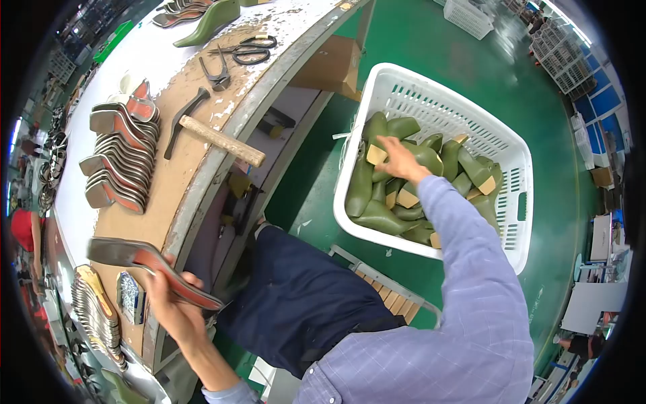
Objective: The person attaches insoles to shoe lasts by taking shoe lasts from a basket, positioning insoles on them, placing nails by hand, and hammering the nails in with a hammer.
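My left hand (176, 303) is closed round a shoe insole (158, 264), curved, dark on one face and reddish on the other, held above the near end of the workbench. My right hand (402, 161) reaches into a white plastic basket (390, 236) full of green shoe lasts (379, 217). Its thumb and fingers are spread about the tan end of one last (375, 155); whether they press on it cannot be made out. Along the bench stands a row of similar insoles (121, 158), reddish with dark edges.
A hammer (222, 140) lies with its handle over the bench edge. Pincers (217, 75) and black-handled scissors (252, 49) lie farther back, near a green last (210, 23). More stacked insoles (94, 316) stand at the near left. A slatted stool (387, 293) is beside my legs.
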The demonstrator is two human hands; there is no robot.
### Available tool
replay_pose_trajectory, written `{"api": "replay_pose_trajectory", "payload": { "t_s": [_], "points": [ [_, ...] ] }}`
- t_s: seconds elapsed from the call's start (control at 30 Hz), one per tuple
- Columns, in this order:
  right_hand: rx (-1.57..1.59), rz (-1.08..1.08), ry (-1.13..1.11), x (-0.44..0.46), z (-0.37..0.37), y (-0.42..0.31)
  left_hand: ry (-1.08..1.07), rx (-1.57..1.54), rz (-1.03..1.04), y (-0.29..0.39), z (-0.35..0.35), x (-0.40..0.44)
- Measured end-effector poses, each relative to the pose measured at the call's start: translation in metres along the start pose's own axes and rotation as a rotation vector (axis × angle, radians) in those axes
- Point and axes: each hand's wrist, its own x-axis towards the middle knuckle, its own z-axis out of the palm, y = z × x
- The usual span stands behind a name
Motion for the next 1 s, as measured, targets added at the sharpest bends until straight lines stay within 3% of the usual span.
{"api": "replay_pose_trajectory", "payload": {
  "t_s": [0.03,0.17,0.2,0.3,0.33,0.43,0.5,0.57,0.63,0.7,0.77,0.83,0.93,1.0],
  "points": [
    [-0.127,0.052,-0.118,0.007,0.01,-0.013,-0.003,0.004,-0.046,-0.004,0.0,-0.01],
    [-0.314,0.005,-0.152,0.032,0.016,-0.021,0.039,-0.01,-0.116,-0.013,-0.033,-0.044],
    [-0.271,-0.005,-0.082,0.032,0.017,-0.021,0.059,-0.006,-0.113,-0.013,-0.039,-0.049],
    [0.142,-0.119,0.511,0.059,0.003,0.022,0.106,0.017,-0.146,-0.017,-0.048,-0.061],
    [0.175,0.044,0.489,0.068,-0.022,0.032,0.062,-0.004,-0.147,-0.02,-0.042,-0.06],
    [0.313,0.102,0.464,0.07,-0.083,0.038,-0.056,-0.006,-0.183,-0.036,-0.022,-0.054],
    [0.572,0.249,0.426,0.065,-0.115,0.023,-0.13,-0.049,-0.194,-0.047,-0.005,-0.05],
    [0.567,0.191,0.384,0.069,-0.095,0.04,-0.185,-0.059,-0.227,-0.053,0.006,-0.049],
    [0.298,0.108,0.336,0.081,-0.057,0.049,-0.209,-0.071,-0.215,-0.055,0.008,-0.052],
    [0.342,0.034,0.462,0.06,-0.031,0.018,-0.186,-0.047,-0.217,-0.057,-0.003,-0.062],
    [0.282,0.073,0.492,0.058,-0.036,0.003,-0.131,-0.034,-0.228,-0.059,-0.017,-0.072],
    [0.315,0.418,0.444,0.073,-0.028,0.031,-0.099,0.003,-0.274,-0.063,-0.031,-0.078],
    [0.221,0.27,0.6,0.067,-0.025,0.07,-0.07,-0.018,-0.274,-0.064,-0.031,-0.081],
    [0.289,0.258,0.592,0.044,-0.067,0.079,-0.074,0.001,-0.258,-0.069,-0.021,-0.074]
  ]
}}
